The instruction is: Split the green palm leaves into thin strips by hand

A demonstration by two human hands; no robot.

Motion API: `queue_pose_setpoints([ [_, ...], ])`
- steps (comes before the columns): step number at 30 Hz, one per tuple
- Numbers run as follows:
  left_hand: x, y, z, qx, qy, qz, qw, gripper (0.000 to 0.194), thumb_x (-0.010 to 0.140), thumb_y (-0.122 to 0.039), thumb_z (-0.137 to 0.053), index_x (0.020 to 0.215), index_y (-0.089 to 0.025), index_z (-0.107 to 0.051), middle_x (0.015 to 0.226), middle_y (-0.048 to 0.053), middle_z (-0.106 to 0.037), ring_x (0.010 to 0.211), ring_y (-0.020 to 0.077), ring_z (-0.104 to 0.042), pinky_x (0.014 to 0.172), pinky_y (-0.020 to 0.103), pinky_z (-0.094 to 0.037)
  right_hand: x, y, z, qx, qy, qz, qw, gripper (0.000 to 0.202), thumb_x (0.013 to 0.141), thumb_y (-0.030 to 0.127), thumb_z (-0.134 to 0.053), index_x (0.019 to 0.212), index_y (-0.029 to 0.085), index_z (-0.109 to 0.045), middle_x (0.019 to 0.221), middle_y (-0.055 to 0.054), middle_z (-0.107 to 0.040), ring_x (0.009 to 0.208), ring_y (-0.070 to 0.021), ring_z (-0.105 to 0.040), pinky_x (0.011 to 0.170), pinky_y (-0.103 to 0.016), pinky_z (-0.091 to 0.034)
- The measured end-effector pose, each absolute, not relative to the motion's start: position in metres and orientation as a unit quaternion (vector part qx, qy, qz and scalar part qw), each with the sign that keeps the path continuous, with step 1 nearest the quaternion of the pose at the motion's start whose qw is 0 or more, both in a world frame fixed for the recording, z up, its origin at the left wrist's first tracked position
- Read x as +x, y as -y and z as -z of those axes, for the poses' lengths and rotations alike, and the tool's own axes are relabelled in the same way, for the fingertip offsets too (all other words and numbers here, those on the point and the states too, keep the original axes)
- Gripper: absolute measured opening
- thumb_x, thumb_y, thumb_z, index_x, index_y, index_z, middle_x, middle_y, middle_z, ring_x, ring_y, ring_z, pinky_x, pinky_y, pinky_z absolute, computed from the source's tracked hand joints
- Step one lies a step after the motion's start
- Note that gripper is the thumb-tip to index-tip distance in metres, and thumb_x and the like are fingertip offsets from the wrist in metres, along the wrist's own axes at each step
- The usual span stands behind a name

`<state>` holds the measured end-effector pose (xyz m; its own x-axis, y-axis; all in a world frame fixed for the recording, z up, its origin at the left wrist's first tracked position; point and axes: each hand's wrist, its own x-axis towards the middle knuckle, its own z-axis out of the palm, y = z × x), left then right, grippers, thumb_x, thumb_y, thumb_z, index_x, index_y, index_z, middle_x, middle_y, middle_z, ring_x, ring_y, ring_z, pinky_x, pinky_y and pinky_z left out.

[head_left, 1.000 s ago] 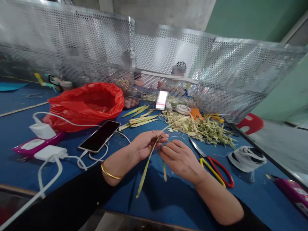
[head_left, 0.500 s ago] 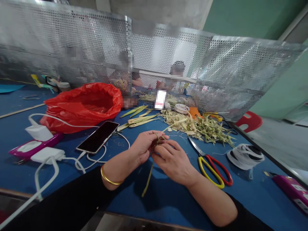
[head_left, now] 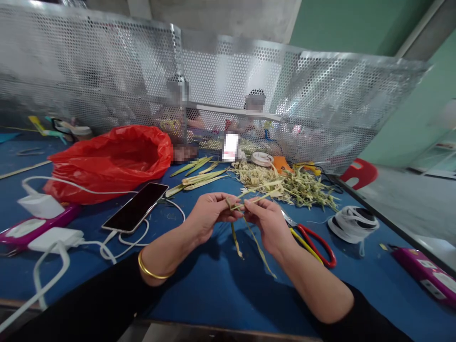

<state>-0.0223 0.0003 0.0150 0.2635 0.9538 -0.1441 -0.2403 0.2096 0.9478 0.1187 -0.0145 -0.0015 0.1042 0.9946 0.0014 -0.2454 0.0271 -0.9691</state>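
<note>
My left hand [head_left: 213,213] pinches a small piece of folded green plant strips [head_left: 233,205] between thumb and fingers. Close on its right, my right hand [head_left: 265,218] grips the strips with thumb and fingertips. Two strip ends hang below the hands, and others stick out up and to the right. Past my hands lie long cut leaf pieces [head_left: 203,179] and a heap of pale and green plant scraps [head_left: 302,187]. Scissors with red and yellow handles [head_left: 320,244] rest right of my right hand, partly behind it.
At the left are a red plastic bag [head_left: 107,161], a phone [head_left: 137,206] on a white cable and a purple power strip [head_left: 39,223]. A white ribbon roll [head_left: 352,228] and another purple strip [head_left: 427,273] lie right. People sit behind the perforated screen [head_left: 221,71].
My hands have come slightly apart, and the right hand has turned and shifted right. Two hanging strip ends now show instead of one. The whole view has shifted a little.
</note>
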Motion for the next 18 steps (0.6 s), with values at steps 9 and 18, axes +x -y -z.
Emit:
queue_pose_setpoints([
  [9,-0.0262,-0.0016,-0.0209,0.448,-0.370,-0.433,0.689,0.023,0.069,-0.012,-0.055,0.089,-0.010,-0.067,0.075,0.008,-0.070,0.068,0.0149,-0.067,0.062,0.022,-0.052,0.1226,0.0113,-0.0057,-0.446,0.390,-0.539,0.598,0.026,0.057,0.035,-0.076,0.061,0.014,-0.061,0.060,-0.001,-0.064,0.048,-0.0075,-0.050,0.051,-0.022,-0.039],
  [18,-0.0221,0.0022,-0.0185,0.479,-0.391,-0.448,0.645,0.031,0.064,-0.020,-0.074,0.092,-0.012,-0.064,0.078,0.006,-0.070,0.068,0.0128,-0.065,0.068,0.023,-0.050,0.1234,0.0095,-0.0022,-0.440,0.376,-0.541,0.610,0.024,0.058,0.033,-0.075,0.062,0.014,-0.061,0.061,-0.001,-0.064,0.051,-0.0086,-0.052,0.054,-0.023,-0.041],
])
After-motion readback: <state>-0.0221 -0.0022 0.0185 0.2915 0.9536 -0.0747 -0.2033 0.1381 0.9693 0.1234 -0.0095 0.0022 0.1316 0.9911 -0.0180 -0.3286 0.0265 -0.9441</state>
